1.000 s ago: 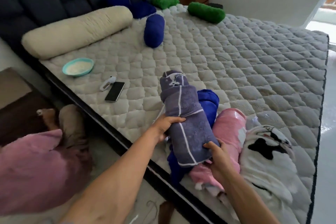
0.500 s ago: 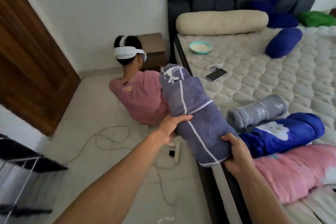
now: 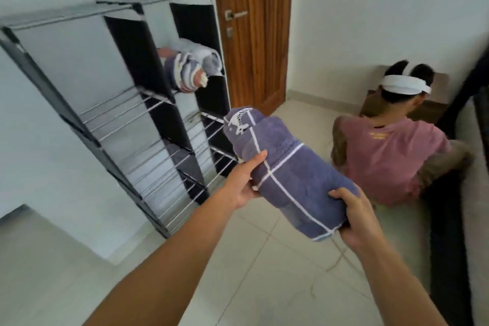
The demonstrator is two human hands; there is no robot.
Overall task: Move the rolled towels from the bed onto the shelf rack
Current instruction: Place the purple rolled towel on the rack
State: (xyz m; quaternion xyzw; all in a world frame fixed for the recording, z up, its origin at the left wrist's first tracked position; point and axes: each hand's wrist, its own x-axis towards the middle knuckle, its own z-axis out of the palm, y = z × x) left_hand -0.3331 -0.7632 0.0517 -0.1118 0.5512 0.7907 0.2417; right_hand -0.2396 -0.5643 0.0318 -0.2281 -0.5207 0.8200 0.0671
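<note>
Now facing shelf rack, bed gone; hands still gripping purple towel.

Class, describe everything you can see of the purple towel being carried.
The purple towel is a thick terry roll with thin white stripes crossing it and a white animal print near its far end. It is held in the air, tilted with that end raised toward the rack. The left hand grips its middle; the right hand cups its near end.

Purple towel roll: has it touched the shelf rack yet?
Apart. The head view shows the purple towel roll held in the air by the left hand and right hand, its far end short of the shelf rack.
</note>
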